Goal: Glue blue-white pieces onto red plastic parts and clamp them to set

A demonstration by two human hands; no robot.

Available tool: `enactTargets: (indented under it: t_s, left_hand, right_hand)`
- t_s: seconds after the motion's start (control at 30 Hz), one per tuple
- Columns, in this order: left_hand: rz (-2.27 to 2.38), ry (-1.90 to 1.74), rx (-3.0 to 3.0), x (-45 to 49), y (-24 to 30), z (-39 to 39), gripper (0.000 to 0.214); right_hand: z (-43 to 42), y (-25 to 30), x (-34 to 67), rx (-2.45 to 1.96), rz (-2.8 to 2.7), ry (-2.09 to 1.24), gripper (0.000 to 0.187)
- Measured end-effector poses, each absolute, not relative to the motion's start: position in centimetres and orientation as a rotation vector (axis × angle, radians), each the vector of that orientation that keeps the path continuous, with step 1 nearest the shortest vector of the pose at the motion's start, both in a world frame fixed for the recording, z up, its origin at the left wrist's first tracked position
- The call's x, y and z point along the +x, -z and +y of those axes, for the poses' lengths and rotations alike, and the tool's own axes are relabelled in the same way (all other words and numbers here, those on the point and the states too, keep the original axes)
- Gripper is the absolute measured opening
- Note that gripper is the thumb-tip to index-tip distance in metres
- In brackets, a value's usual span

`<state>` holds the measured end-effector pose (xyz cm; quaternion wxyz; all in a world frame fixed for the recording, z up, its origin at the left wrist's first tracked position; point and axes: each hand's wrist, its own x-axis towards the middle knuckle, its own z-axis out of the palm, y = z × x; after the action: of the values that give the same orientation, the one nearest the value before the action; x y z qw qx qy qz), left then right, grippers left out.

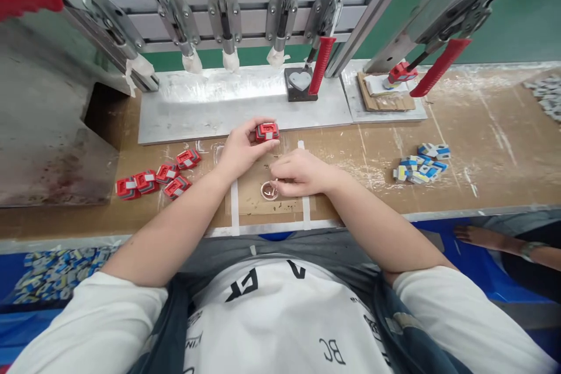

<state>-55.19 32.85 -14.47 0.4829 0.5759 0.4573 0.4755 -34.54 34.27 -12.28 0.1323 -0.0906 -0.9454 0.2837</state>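
Observation:
My left hand (242,149) is closed around a small red block with a grey face (267,131), held just above the brown table near the metal plate's front edge. My right hand (300,172) rests on the table beside it, fingers pinched at a small round metal ring (269,190) that lies on a taped rectangle of the table. Several more red blocks (158,178) lie in a loose row to the left of my left forearm.
A pile of small blue and white pieces (421,162) lies to the right. Behind my hands a metal plate (210,108) sits under a row of toggle clamps with red handles (322,64). Another person's hand (477,236) shows at the lower right.

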Motion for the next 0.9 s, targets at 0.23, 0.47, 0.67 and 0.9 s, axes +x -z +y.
enactTargets:
  t_s: [0.23, 0.47, 0.67, 0.9]
  left_hand:
    - [1.084, -1.095, 1.38, -55.1, 14.8, 32.4, 0.051]
    - [1.137, -1.073, 1.336, -55.2, 13.6, 31.8, 0.049]
    - [1.239, -0.993, 1.356, -55.3, 13.5, 31.8, 0.045]
    - [1.276, -0.966, 1.375, -55.2, 13.8, 32.0, 0.044]
  right_hand:
    - [34.0, 12.3, -34.3, -0.231, -2.675, -0.834, 0.037]
    - [34.0, 12.6, -34.1, -0.21, -2.325, -0.894, 0.039]
    - [34.9, 12.8, -34.0, -0.655, -1.753, -0.725, 0.039]
    - [35.8, 13.1, -34.7, -0.911, -1.742, -0.742, 0.042]
